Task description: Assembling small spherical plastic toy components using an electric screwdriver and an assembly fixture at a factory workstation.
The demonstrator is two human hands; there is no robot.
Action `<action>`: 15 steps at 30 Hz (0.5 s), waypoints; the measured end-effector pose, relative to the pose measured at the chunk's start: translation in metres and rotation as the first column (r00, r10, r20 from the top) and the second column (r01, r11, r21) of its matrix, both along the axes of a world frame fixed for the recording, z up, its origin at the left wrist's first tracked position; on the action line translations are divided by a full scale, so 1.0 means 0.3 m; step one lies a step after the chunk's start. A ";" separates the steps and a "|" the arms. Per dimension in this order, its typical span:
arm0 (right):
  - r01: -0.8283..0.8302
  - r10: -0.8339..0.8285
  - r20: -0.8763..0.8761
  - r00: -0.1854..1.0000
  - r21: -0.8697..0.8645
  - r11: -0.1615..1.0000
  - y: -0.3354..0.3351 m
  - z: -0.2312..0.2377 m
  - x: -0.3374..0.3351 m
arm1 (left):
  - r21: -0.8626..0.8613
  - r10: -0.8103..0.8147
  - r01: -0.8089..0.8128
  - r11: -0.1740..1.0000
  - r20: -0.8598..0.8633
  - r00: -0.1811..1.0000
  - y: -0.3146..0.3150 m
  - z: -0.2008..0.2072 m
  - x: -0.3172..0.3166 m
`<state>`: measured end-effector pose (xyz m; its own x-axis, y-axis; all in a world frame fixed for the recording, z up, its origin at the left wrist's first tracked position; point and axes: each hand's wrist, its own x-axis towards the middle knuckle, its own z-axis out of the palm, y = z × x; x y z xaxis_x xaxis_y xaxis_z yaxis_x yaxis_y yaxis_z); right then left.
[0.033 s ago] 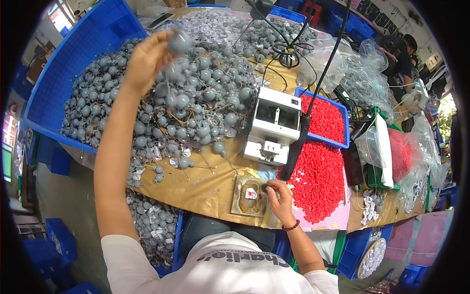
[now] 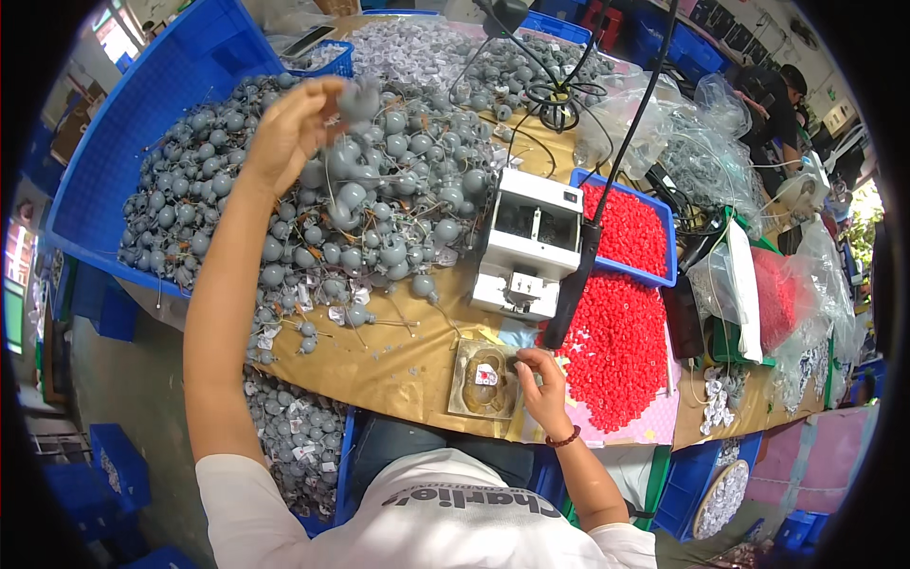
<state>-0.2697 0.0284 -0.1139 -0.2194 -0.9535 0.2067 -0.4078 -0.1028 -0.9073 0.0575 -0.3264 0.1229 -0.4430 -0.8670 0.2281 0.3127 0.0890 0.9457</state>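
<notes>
Presently, the left hand [image 2: 292, 133] at upper left is beside a blurred grey ball [image 2: 359, 100] over the pile [image 2: 393, 251], grasp impossible to tell, while the right hand [image 2: 542, 389], relaxed and unclenched, borders the square fixture [image 2: 461, 402], lower centre, presumably to steady it.

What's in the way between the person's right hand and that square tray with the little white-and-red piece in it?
Nothing that I can see. The right hand is right beside the tray, fingertips at its right edge. I can't tell if they touch it.
</notes>
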 end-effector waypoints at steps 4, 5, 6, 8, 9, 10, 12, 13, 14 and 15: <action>-0.006 0.006 -0.006 1.000 0.013 1.000 0.007 0.008 -0.008 | 0.459 0.287 -0.241 0.855 -0.033 0.957 -0.025 -0.127 0.032; -0.007 0.007 -0.007 1.000 0.016 1.000 0.008 0.009 -0.010 | 0.377 0.256 -0.252 0.891 0.042 0.966 -0.026 -0.124 0.031; -0.011 0.011 -0.006 1.000 0.020 1.000 0.010 0.010 -0.011 | 0.291 0.231 -0.256 0.922 0.119 0.966 -0.028 -0.116 0.032; 0.000 0.000 -0.008 1.000 0.026 1.000 0.015 0.008 -0.014 | 0.029 0.277 -0.296 0.955 0.273 0.921 0.051 -0.004 -0.079; 0.005 -0.005 -0.010 1.000 0.027 1.000 0.018 0.006 -0.015 | -0.103 0.291 -0.272 0.957 0.285 0.913 0.116 0.063 -0.132; 0.008 -0.008 -0.011 1.000 0.026 1.000 0.020 0.004 -0.015 | -0.233 0.305 -0.242 0.942 0.294 0.906 0.176 0.125 -0.172; 0.005 -0.005 0.002 1.000 0.028 1.000 0.018 0.004 -0.006 | -0.426 0.342 -0.201 0.882 0.286 0.895 0.271 0.247 -0.216; 0.007 -0.008 0.008 1.000 0.035 0.999 0.018 0.006 -0.003 | -0.487 0.352 -0.190 0.852 0.266 0.897 0.306 0.299 -0.233; -0.006 0.005 0.007 1.000 0.031 0.999 0.019 0.013 -0.002 | -0.546 0.370 -0.187 0.816 0.246 0.896 0.334 0.324 -0.237; -0.014 0.014 0.006 1.000 0.031 0.999 0.026 0.018 0.003 | -0.528 0.350 -0.144 0.837 0.313 0.883 0.347 0.322 -0.240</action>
